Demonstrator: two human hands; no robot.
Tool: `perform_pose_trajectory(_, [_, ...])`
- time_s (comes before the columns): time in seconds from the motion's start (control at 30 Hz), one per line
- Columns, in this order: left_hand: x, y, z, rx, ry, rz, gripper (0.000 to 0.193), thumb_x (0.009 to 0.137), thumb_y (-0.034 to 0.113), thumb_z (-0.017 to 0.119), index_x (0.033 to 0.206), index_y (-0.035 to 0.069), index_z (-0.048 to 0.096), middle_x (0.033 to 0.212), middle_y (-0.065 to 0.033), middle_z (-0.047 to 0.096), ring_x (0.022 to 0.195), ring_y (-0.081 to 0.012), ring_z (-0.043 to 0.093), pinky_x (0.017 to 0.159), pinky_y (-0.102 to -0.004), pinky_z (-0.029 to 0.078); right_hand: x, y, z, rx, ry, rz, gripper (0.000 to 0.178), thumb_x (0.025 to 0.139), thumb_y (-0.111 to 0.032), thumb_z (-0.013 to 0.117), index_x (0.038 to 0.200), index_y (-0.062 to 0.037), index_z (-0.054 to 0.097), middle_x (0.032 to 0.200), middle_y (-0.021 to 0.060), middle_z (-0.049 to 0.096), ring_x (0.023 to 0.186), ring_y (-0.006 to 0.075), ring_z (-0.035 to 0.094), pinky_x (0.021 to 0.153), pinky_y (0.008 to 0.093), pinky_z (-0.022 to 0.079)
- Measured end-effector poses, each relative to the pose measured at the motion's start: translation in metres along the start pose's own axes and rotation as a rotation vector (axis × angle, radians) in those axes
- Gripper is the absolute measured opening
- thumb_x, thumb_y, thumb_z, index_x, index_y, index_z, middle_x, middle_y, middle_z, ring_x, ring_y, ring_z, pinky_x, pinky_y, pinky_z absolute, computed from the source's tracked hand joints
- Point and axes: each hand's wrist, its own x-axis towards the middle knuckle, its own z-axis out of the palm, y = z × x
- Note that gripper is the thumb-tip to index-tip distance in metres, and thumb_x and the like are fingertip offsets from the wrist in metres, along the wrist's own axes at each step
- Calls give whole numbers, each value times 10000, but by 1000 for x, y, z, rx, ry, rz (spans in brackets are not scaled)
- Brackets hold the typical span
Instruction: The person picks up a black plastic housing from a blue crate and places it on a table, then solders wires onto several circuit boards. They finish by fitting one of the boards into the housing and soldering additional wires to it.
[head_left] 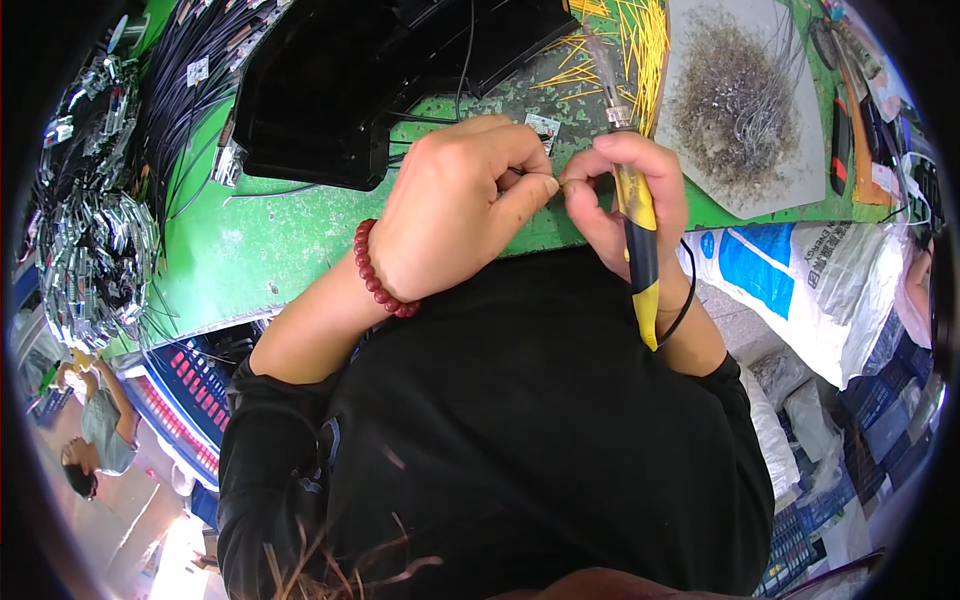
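Note:
My left hand (465,195), with a red bead bracelet (370,270) at the wrist, is closed with thumb and forefinger pinched on a thin black wire (516,172). The wire's end is mostly hidden by the fingers. My right hand (640,190) wraps round a yellow and black soldering iron (643,245), its tip angled up and away from me. The right thumb and fingertips also meet close to the left ones; whether they pinch the wire too is unclear. Just beyond the fingers lies a small white circuit board (542,127).
A black plastic box (310,110) stands on the green bench (270,240). Yellow thin tubes (645,60) lie scattered beside a grey board (745,185) covered with dark residue and fine wires. Metal parts (100,260) and black cables (185,115) are piled left. Another person (105,425) is at lower left.

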Motion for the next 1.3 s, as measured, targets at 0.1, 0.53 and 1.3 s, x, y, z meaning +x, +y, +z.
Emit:
perform_pose_trajectory(0.1, [0, 2, 4, 95, -2, 33, 81, 770, 21, 671, 792, 3, 595, 767, -106, 576, 669, -262, 596, 580, -330, 470, -3, 0, 3, -39, 14, 77, 423, 788, 128, 644, 1176, 5, 531, 782, 59, 617, 688, 101, 588, 617, 223, 482])
perform_pose_trajectory(0.53, [11, -19, 19, 247, 95, 57, 76, 769, -8, 645, 784, 5, 571, 784, -120, 565, 686, -296, 565, 593, -355, 448, -32, -31, -60, -138, 158, 440, 848, 897, -670, 457, 1287, 82, 478, 780, 131, 657, 579, 133, 549, 547, 229, 424])
perform_pose_trajectory(1.3, [22, -7, 15, 278, -33, -18, 86, 755, -78, 616, 763, -33, 543, 780, -115, 567, 651, -207, 559, 594, -271, 460, -61, -28, -175, -388, 771, 194, 129, 739, 2, 581, 867, 15, 579, 799, 18, 545, 672, 61, 473, 636, 196, 381])
